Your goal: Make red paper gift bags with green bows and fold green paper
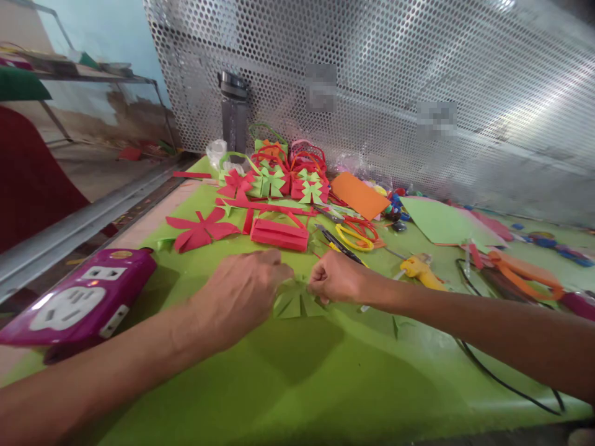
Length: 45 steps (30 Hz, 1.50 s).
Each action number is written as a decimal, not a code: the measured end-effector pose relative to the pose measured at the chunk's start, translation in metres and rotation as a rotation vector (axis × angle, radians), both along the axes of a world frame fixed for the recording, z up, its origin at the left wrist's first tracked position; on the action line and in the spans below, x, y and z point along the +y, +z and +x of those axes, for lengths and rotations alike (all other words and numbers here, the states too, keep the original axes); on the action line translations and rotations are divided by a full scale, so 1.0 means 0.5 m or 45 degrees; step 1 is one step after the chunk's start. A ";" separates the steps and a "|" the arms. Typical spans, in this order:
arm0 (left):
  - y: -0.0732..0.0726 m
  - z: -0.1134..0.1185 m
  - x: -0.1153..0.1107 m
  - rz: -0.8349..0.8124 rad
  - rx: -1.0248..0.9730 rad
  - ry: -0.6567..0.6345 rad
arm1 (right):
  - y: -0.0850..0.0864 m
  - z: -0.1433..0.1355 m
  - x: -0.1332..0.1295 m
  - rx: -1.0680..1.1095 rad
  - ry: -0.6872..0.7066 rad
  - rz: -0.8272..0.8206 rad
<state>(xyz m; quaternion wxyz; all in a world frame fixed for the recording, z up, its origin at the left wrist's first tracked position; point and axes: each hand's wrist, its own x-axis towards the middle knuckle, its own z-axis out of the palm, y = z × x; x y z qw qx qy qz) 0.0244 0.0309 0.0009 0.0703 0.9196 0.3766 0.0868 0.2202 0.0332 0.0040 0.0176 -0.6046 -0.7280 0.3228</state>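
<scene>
A light green paper flower cut-out [297,305] lies between my two hands, low over the green tabletop and close to it in colour. My left hand [248,288] is closed, its fingers pinching the cut-out's left side. From the right, my right hand [337,279] pinches the other side with curled fingers. Both hands partly cover the paper, so its upper part is hard to make out. Just beyond them sits a small red paper bag [279,234]. A red paper flower [203,230] lies flat to its left.
Finished-looking paper bags with bows [273,179] cluster before a grey bottle [233,118]. Yellow-handled scissors [354,237] and a yellow glue gun [423,271] with a black cord lie right. A purple power strip [86,297] stands left. Perforated metal panel [372,80] closes the back.
</scene>
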 end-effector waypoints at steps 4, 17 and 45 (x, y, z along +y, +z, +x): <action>0.010 0.008 -0.021 -0.068 0.323 -0.103 | -0.001 0.001 0.001 0.008 0.006 0.024; -0.023 0.010 -0.040 0.066 0.435 -0.181 | 0.012 -0.002 0.005 -0.007 0.046 -0.027; -0.027 0.005 -0.036 0.080 0.407 -0.156 | -0.022 -0.001 0.001 0.063 0.162 0.305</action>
